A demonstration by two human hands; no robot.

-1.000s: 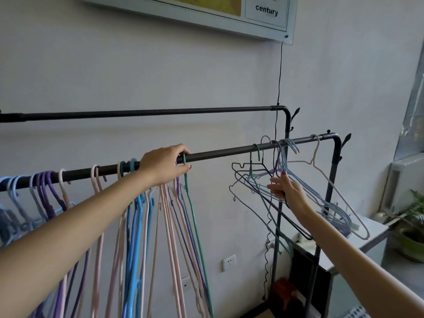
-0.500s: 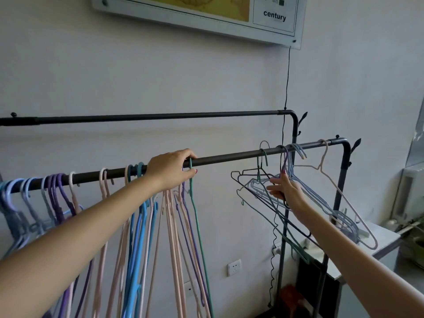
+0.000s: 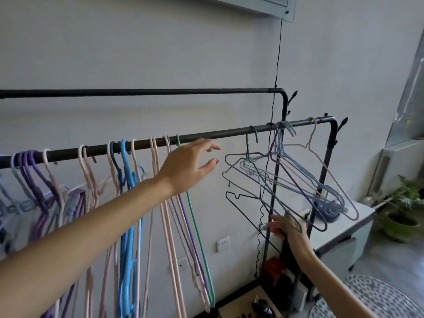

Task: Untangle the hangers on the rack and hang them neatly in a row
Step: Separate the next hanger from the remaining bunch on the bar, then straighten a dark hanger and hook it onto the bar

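A black clothes rack has a front rail (image 3: 224,133) and a higher back rail (image 3: 160,91). Several purple, pink, blue and green hangers (image 3: 128,171) hang in a row on the left half of the front rail. At the right end a tangled cluster of thin hangers (image 3: 275,171) in black, teal, purple, blue and pink hangs askew. My left hand (image 3: 188,166) hovers open just below the rail, beside the green hanger (image 3: 197,216). My right hand (image 3: 286,228) is lower, fingers closed on the bottom corner of hangers in the tangle.
A thin black cord (image 3: 276,65) drops from a wall frame behind the rack. A white cabinet (image 3: 344,228) stands behind the rack's right end, with a potted plant (image 3: 403,214) beside it. Wall sockets (image 3: 223,243) sit low. A patterned round surface (image 3: 376,297) lies at bottom right.
My left hand has let go of the green hanger's hook and opened, moving right off the rail. My right hand has dropped from the tangle's upper part to its bottom corner.
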